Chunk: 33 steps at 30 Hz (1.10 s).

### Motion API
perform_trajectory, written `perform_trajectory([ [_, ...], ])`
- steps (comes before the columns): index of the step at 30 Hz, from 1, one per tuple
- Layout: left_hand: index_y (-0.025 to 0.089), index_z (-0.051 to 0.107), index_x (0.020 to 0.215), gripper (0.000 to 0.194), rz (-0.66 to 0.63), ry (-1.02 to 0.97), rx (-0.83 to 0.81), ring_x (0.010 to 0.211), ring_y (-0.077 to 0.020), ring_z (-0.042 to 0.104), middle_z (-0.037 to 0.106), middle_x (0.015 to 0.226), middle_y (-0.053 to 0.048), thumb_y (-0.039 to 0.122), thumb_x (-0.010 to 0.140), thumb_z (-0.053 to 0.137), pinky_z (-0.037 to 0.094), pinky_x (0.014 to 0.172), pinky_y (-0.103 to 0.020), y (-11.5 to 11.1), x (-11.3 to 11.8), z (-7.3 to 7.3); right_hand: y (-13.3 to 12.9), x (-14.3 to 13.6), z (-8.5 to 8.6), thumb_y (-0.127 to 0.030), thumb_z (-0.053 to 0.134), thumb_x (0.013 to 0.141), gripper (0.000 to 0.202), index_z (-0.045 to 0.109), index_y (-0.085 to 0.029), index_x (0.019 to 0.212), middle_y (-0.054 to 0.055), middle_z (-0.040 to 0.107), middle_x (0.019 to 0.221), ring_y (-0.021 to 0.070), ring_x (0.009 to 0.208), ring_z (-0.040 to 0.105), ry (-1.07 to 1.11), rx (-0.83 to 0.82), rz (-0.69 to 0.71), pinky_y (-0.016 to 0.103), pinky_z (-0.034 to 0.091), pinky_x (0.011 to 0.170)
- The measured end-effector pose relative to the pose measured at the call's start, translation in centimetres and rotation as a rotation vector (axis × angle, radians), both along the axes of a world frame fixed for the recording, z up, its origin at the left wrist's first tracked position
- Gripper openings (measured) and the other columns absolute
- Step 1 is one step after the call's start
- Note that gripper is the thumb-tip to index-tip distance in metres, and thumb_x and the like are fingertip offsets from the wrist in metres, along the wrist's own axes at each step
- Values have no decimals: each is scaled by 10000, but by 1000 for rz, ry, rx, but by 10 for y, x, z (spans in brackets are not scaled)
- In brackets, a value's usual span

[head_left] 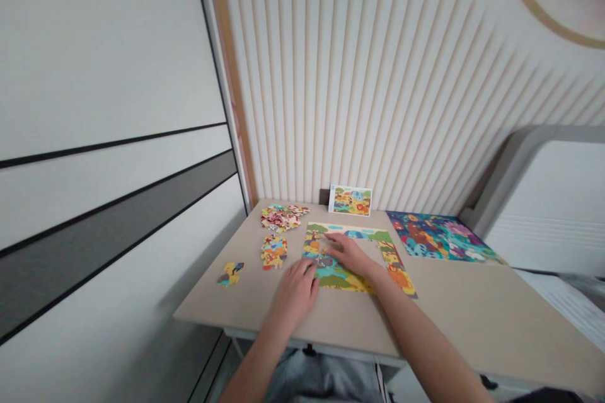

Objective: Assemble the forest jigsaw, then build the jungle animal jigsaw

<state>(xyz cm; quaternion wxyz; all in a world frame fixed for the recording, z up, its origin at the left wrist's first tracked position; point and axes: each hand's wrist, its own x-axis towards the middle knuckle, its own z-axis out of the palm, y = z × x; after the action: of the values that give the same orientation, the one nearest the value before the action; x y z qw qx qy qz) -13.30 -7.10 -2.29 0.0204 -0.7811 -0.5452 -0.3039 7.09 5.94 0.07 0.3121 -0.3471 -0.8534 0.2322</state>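
Observation:
A partly assembled jigsaw puzzle (335, 280) lies on the table, its border joined and part of its middle showing bare surface. My left hand (297, 289) rests at the puzzle's lower left edge, fingers bent over it; whether a piece is under them is hidden. Over the puzzle's left and middle part reaches my right hand (347, 252), with its fingers spread and nothing visible in them. Left of the puzzle are a group of orange and yellow pieces (274, 252) and a smaller group of yellow pieces (231, 273). A heap of mixed pieces (283, 218) lies behind them.
A picture card (350, 201) leans against the ribbed wall (350, 75) behind the puzzle. A blue and purple puzzle (439, 238) lies to the right on the beige table (454, 308). Papers (562, 299) and a large grey-white object (558, 201) are at the far right.

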Motion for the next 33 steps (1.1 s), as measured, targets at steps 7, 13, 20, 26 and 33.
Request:
perform_trajectory([
  [7, 208, 619, 1250, 298, 1, 7, -19, 1221, -269, 577, 623, 1287, -122, 249, 989, 481, 459, 1070, -463, -1, 1, 2, -18, 23, -3, -456, 641, 931, 352, 757, -257, 1198, 108, 687, 1278, 269, 1186, 623, -206, 65, -2, 425, 445, 1076],
  [13, 213, 571, 1353, 382, 1, 10, 6, 1314, -290, 521, 551, 1424, -139, 250, 984, 482, 432, 1105, -486, -1, -1, -1, -16, 12, -7, -377, 558, 987, 311, 758, -279, 1205, 104, 664, 1320, 258, 1212, 613, -251, 103, 39, 412, 449, 1070],
  [20, 210, 556, 1393, 419, -39, 87, 28, 1359, -293, 484, 563, 1443, -120, 219, 991, 438, 422, 1108, -493, 2, 0, -3, -18, 8, -6, -304, 575, 957, 285, 783, -269, 1148, 116, 653, 1323, 264, 1229, 602, -310, 131, 39, 420, 432, 1072],
  [26, 202, 567, 1377, 410, -33, 77, 15, 1346, -289, 494, 587, 1413, -112, 209, 982, 456, 415, 1115, -497, 3, 0, -4, -36, 3, 7, -329, 529, 988, 294, 759, -274, 1163, 105, 663, 1268, 259, 1207, 588, -360, 178, -22, 429, 398, 1052],
  [33, 222, 558, 1386, 422, -61, 30, 18, 1331, -268, 507, 625, 1362, -92, 179, 979, 453, 412, 1121, -473, 0, 1, 2, -40, -2, 5, -428, 515, 1014, 312, 726, -227, 1126, 123, 663, 1243, 257, 1201, 576, -387, 237, -43, 425, 385, 1041],
])
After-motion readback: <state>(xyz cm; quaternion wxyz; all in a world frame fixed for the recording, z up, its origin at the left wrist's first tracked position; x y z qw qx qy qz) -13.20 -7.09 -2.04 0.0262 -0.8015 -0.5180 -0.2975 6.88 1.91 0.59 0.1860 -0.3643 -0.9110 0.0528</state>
